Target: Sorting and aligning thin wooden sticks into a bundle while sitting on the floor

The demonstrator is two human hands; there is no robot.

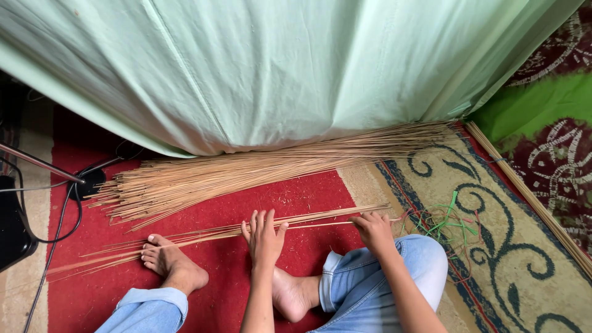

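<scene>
I sit on a red patterned carpet with my legs folded. A small bunch of thin tan sticks lies across the floor in front of me. My left hand rests flat on this bunch with its fingers spread. My right hand pinches the thicker end of the same bunch, near my right knee. Behind the bunch a large pile of the same long sticks lies along the foot of a pale green cloth.
Loose green and red strings lie on the carpet's beige border to my right. Another bundle of sticks runs along the right edge. Black cables, a dark device and a metal rod sit at the left. My bare feet flank the bunch.
</scene>
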